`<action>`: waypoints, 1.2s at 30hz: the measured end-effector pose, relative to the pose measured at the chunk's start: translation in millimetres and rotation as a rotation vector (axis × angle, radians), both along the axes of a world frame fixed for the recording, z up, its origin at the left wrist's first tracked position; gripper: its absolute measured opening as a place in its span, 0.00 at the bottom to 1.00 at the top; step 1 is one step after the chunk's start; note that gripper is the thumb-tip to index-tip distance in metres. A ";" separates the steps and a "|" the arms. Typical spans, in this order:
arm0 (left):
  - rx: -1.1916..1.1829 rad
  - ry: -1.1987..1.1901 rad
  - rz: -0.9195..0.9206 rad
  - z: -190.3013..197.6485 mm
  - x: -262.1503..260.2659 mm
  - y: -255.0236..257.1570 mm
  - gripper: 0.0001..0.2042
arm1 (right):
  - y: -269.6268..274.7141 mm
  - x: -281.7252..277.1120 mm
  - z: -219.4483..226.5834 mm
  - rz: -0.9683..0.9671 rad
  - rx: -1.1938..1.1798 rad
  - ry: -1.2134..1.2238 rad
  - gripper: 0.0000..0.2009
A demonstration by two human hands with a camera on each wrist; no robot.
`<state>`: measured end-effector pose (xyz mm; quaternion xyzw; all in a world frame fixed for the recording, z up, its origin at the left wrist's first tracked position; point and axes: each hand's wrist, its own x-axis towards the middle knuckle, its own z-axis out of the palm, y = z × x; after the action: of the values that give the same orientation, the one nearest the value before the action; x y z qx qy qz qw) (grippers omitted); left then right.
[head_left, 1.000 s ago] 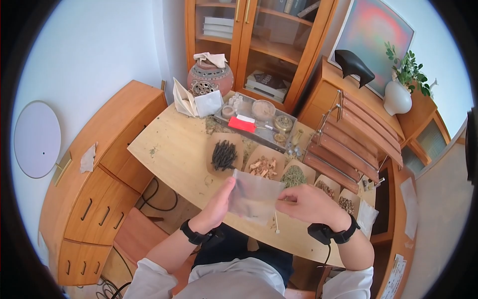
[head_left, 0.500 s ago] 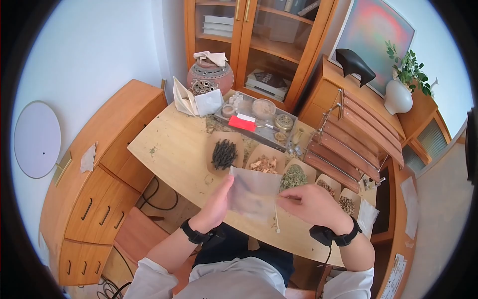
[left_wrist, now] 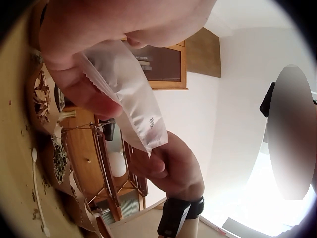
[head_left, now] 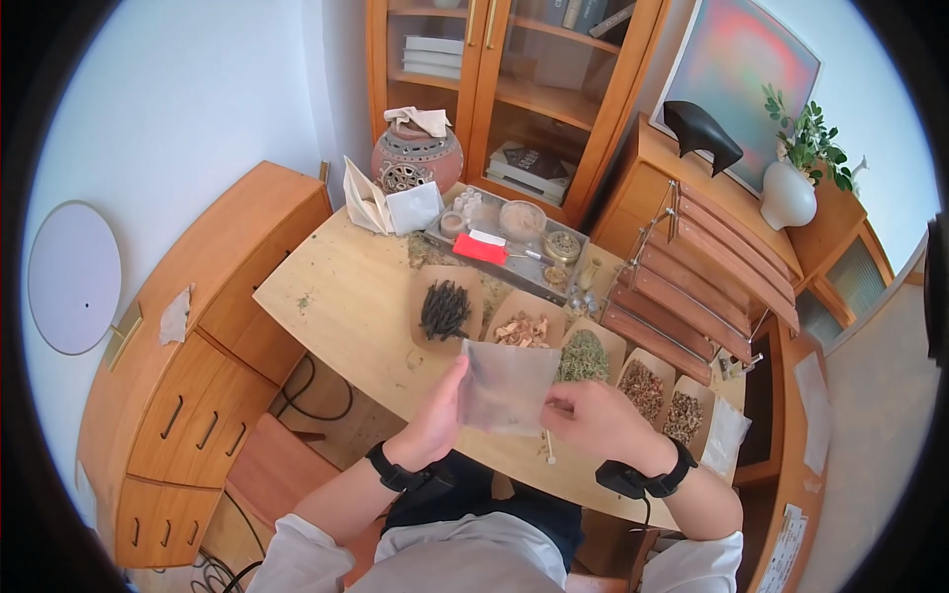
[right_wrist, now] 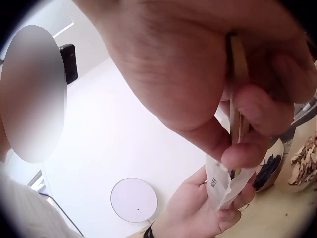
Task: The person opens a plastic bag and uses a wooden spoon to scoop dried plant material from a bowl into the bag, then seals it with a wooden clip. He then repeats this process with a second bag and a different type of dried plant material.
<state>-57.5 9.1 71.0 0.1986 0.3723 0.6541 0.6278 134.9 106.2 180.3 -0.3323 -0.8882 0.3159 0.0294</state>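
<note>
A translucent plastic bag (head_left: 509, 385) with small dark print near one corner hangs over the table's front edge. My left hand (head_left: 438, 407) grips its left side, fingers behind and thumb in front, as the left wrist view shows. At the bag's right edge is my right hand (head_left: 601, 423), its fingers curled round slim wooden tweezers (right_wrist: 238, 64). The lower end of the tweezers meets the bag's edge in the right wrist view. Paper trays just beyond hold dark sticks (head_left: 445, 308), pale wood chips (head_left: 524, 328) and dried green herb (head_left: 583, 356).
Two more trays of brownish dried bits (head_left: 641, 387) lie at the right, beside another clear bag (head_left: 728, 435). A thin white stick (head_left: 551, 450) lies near the front edge. Behind stand a grey tray (head_left: 504, 265) of small vessels, a wooden rack (head_left: 682, 287) and a clay pot (head_left: 420, 158).
My right hand has shifted slightly left and down, uncovering more of the right-hand trays. The bag has turned a little and its face looks flatter. My left hand keeps its grip.
</note>
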 end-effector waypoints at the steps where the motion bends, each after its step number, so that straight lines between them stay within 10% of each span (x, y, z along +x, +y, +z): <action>1: -0.004 0.000 -0.003 0.3 0.5 -0.3 0.24 | -0.6 0.0 0.1 0.023 0.043 -0.018 0.13; 17: 0.077 -0.184 0.198 -8.2 -22.6 -5.7 0.27 | 17.0 -3.5 21.7 -0.127 -0.117 0.050 0.17; 28: 0.102 -0.210 0.477 -20.6 -99.2 -20.0 0.26 | 69.6 -96.5 -44.1 -0.104 0.218 -0.026 0.16; 36: 0.116 -0.236 0.464 -19.7 -97.4 -23.3 0.26 | 101.4 -147.5 -69.2 -0.226 -0.032 -0.193 0.17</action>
<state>-154.9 -14.2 51.3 0.0658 0.2938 0.8194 0.4878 -12.6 207.6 111.1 -0.4597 -0.8385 0.2914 -0.0262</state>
